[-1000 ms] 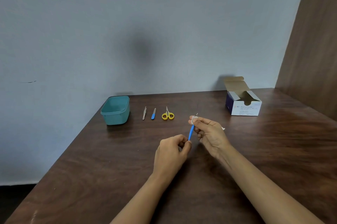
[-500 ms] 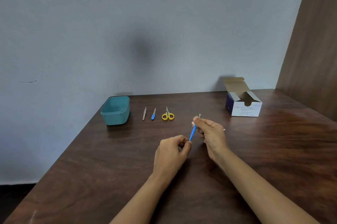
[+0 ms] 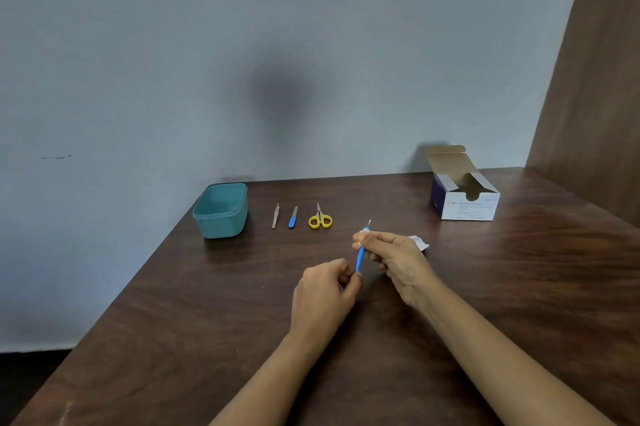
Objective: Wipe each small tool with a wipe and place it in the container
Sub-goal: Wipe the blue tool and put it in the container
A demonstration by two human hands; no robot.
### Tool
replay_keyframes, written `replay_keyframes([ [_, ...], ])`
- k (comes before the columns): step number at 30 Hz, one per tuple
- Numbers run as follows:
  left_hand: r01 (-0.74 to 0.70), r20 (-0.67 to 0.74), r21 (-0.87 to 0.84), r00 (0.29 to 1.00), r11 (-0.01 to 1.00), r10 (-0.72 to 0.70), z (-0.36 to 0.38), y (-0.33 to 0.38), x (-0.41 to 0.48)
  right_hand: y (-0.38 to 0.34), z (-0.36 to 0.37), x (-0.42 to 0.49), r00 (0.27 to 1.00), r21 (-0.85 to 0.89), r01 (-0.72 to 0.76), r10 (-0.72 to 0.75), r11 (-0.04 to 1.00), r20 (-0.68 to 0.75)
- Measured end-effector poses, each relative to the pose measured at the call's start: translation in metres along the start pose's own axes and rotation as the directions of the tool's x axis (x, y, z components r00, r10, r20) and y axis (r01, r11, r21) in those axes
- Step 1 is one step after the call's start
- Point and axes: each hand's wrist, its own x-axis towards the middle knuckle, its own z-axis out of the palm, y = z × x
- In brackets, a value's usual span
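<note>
The left hand [image 3: 325, 290], just below the centre of the frame, is closed in a pinch on the lower end of a slim blue-handled tool [image 3: 360, 257], which is held nearly upright above the counter [image 3: 207, 321]. The right hand [image 3: 394, 256], just right of centre, is curled round the upper part of the same tool, with a small white wipe [image 3: 363, 234] pressed between its fingertips and the shaft. A thin metal tip is seen above the wipe. What looks like a torn wrapper [image 3: 419, 242] shows behind the right hand; whether it is held or lies on the counter cannot be told.

The tool is judged to be light and stiff, with a smooth plastic handle that may turn slippery once wetted. The fine tip is likely to be sharp or easily bent. It is best gripped at the handle end, as shown, so that the shaft is left free for wiping and the tip is kept away from the fingers.

The teal container [image 3: 221, 226] stands left of centre, by the wall, and no tool is seen in it. To its right, tweezers [image 3: 275, 216], a blue file [image 3: 293, 217] and yellow scissors [image 3: 320, 220] are laid in a row, judged to be awaiting their turn. An open box of swabs [image 3: 464, 207] stands at the right.
</note>
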Motion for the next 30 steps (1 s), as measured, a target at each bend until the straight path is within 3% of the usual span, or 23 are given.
replay_keyframes([
  [8, -0.008, 0.004, -0.008, 1.0, 1.0, 0.008, -0.001, 0.0, 0.0, -0.003, 0.004, -0.006, 0.998, -0.028, 0.022, -0.024, 0.999, -0.054],
  [22, 0.008, -0.065, -0.077, 0.998, 0.997, -0.013, -0.003, -0.006, 0.005, 0.006, 0.015, -0.011, 0.998, -0.187, 0.053, -0.045, 0.981, 0.046],
  [26, 0.008, -0.071, -0.173, 0.997, 0.985, -0.02, 0.0, -0.005, 0.007, 0.001, 0.012, -0.009, 0.997, -0.094, 0.059, -0.063, 0.994, -0.04],
  [30, -0.017, -0.005, -0.151, 1.0, 0.988, 0.016, 0.004, -0.003, 0.006, -0.007, 0.003, -0.005, 0.985, 0.048, 0.067, -0.059, 0.997, -0.161],
])
